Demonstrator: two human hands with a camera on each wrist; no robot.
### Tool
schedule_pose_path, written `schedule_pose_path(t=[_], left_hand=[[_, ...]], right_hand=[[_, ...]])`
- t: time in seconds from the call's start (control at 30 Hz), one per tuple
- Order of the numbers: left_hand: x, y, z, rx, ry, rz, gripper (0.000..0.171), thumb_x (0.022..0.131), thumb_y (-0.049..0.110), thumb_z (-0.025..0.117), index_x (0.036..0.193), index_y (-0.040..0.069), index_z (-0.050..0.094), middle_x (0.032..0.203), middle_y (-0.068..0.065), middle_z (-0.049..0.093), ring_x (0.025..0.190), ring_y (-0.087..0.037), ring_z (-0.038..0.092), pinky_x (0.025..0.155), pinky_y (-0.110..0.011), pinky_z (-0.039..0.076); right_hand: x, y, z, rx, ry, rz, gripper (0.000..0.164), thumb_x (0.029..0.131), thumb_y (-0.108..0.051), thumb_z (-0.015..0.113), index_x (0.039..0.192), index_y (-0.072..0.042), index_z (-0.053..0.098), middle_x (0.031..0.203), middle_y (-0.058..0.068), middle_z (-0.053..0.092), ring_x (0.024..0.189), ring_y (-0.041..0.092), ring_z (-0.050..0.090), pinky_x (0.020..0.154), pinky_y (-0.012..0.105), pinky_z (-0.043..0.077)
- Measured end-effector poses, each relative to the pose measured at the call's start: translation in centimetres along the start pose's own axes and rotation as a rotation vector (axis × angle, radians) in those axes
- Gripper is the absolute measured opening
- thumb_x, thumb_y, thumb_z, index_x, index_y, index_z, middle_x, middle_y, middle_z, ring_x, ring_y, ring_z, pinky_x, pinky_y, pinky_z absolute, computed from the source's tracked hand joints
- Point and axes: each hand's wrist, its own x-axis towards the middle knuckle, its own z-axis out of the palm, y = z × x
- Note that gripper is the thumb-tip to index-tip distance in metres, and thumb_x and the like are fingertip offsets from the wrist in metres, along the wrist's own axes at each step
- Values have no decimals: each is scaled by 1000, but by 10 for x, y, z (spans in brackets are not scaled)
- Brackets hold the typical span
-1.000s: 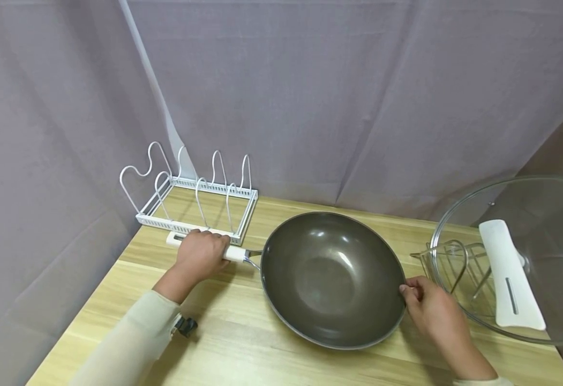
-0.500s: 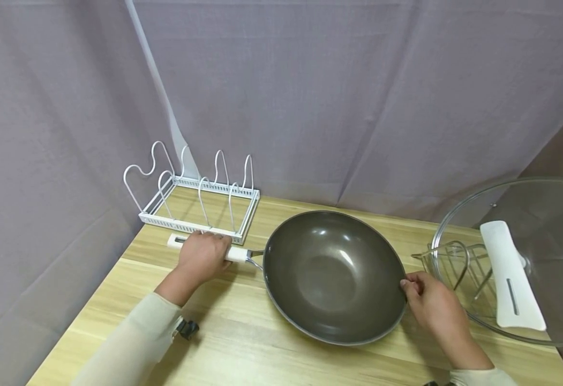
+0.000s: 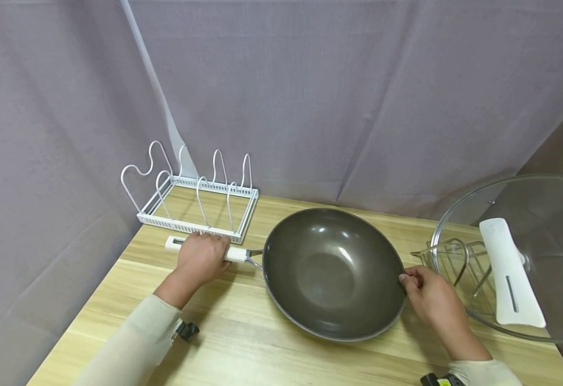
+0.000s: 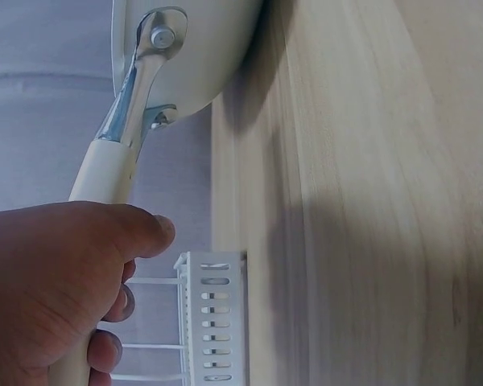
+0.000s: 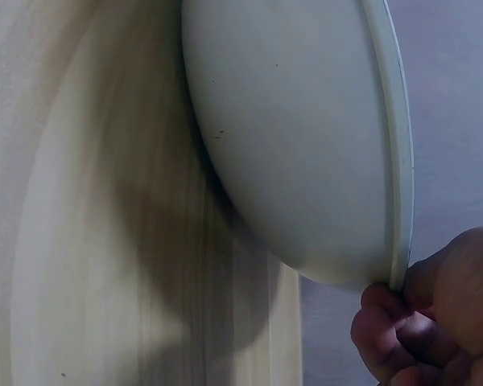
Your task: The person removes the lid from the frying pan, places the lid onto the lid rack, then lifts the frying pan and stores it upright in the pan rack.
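A dark brown wok (image 3: 331, 279) with a cream outside (image 5: 290, 137) sits at the middle of the wooden table, its inside facing up. My left hand (image 3: 203, 259) grips its white handle (image 3: 235, 254), fingers curled round it, as the left wrist view also shows. On the opposite side, my right hand (image 3: 434, 300) pinches the rim between thumb and fingers. In the right wrist view, the right hand (image 5: 435, 314) holds the very edge of the rim (image 5: 398, 161). Just behind the handle stands a white wire rack (image 3: 214, 231).
To the right, a large glass lid (image 3: 551, 236) with a white handle (image 3: 511, 273) overlaps a metal wire stand (image 3: 459, 257). Grey cloth (image 3: 281, 96) hangs behind the wooden table (image 3: 242, 343) and at its left.
The wok has shifted very slightly away from me, with my right hand moving along with it. Both hands keep their hold, and the rack and lid stay in place.
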Motion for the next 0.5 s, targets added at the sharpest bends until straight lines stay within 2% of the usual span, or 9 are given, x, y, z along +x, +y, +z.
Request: schedule_pose_path(t=[0.23,0.5], left_hand=[[1,0,1,3,-7,-5,34,78,37,80,76,15,55,60,3,51,54,-20,52,56,-38,46],[3,0,-1,10,-23,-10,36,77,38,82,76,15,55,60,3,51,54,-20,52,55,-37,45]], right_hand=[[3,0,1,11,4,-1,29,104,-26,59,111,1,68,79,-1,61,63,16,50,55,34,40],[9,2,2,5,-20,21,34,105,-28,57,117,3,66,85,4,64,68,18,54,53,34,41]])
